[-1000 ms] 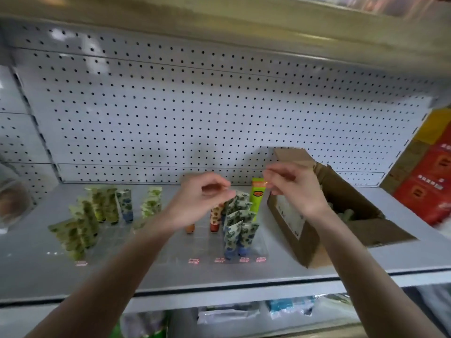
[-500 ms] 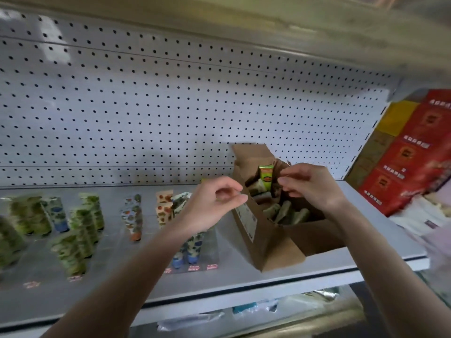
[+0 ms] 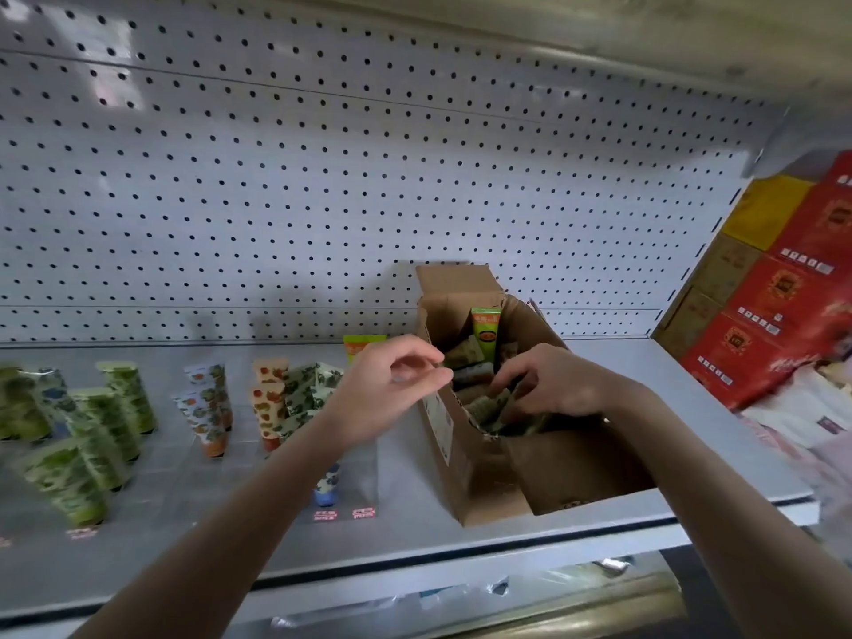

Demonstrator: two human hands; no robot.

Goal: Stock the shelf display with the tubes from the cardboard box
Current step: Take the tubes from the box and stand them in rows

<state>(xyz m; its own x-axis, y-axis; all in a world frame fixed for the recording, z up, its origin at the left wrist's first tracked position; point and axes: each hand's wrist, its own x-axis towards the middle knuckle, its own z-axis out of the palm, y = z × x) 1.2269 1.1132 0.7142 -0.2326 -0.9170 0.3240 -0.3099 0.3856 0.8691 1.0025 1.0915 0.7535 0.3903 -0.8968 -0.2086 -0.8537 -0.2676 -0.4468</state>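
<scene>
An open cardboard box [image 3: 479, 472] stands on the grey shelf [image 3: 415, 541], with several tubes lying loose inside. One green tube [image 3: 486, 329] stands upright at the box's back. My right hand [image 3: 558, 385] is inside the box, fingertips down and touching the loose tubes [image 3: 488, 405]. My left hand [image 3: 387, 389] hovers at the box's left wall, fingers loosely curled, holding nothing. Rows of patterned tubes [image 3: 272, 398] stand on the shelf to the left, partly hidden by my left forearm.
White pegboard [image 3: 322, 177] backs the shelf. More green tubes [image 3: 120, 403] stand at the far left. Red and yellow cartons [image 3: 783, 292] are stacked to the right of the shelf. Price labels [image 3: 346, 514] line the shelf front.
My view swung right from the tube rows to the box. My right hand dropped from above the box into it. My left hand followed to the box's left wall.
</scene>
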